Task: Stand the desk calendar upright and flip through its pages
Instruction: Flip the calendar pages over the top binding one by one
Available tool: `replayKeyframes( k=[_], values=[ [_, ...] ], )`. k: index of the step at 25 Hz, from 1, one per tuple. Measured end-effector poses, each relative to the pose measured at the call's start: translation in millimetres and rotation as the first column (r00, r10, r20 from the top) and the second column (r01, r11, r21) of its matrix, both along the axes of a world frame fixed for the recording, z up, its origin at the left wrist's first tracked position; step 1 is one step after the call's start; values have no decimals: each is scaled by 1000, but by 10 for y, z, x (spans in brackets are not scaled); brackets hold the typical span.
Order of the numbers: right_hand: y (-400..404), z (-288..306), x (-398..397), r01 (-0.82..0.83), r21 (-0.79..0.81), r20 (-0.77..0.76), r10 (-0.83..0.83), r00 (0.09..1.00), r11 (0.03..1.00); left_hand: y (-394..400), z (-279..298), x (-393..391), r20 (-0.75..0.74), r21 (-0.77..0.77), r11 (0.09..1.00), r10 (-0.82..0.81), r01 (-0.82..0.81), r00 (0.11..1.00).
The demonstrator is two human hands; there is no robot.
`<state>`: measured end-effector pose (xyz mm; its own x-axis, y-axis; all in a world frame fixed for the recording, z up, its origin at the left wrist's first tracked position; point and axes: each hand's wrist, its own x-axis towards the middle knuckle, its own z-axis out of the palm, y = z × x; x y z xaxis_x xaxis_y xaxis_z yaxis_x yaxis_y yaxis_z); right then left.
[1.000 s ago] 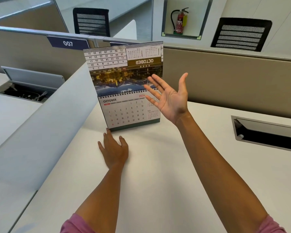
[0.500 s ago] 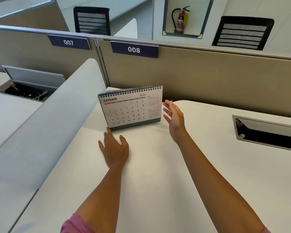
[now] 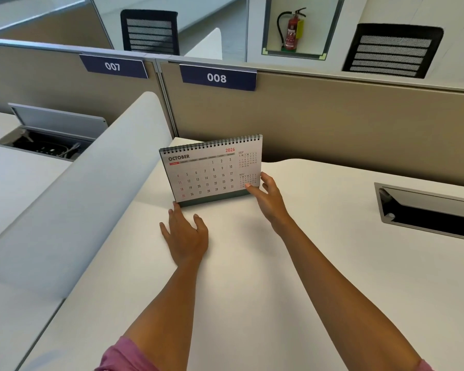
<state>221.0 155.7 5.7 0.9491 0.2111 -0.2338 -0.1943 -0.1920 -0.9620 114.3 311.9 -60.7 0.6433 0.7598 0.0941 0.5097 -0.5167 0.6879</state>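
- The calendar [image 3: 212, 170] is stood upright on the white surface [image 3: 252, 290], just before the beige partition [image 3: 332, 116], with October shown.
- The flipping step is judged to be in hand: the page's lower right corner is touched by the right hand [image 3: 268, 199], fingers loosely spread, nothing yet pinched.
- The left hand [image 3: 185, 234] is laid flat, fingers spread, at the calendar's base.
- Next, one thin sheet must be lifted over the wire spiral.
- Matte paper, stiff card base.
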Motion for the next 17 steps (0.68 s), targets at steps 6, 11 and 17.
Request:
replayKeyframes(
  k=[6,11,17],
  values=[
    [-51,-52,-145,166,5,71,-166,983,986,-4,-6,8,0,7,1000,3,-3,1000],
    [-82,-96,-249,295,80,143,-304,942,952,2,-23,10,-1,1,1000,3,-3,1000],
    [-125,-118,-237,383,48,165,-385,908,923,24,-64,25,-2,-2,1000,9,-9,1000]
  ],
)
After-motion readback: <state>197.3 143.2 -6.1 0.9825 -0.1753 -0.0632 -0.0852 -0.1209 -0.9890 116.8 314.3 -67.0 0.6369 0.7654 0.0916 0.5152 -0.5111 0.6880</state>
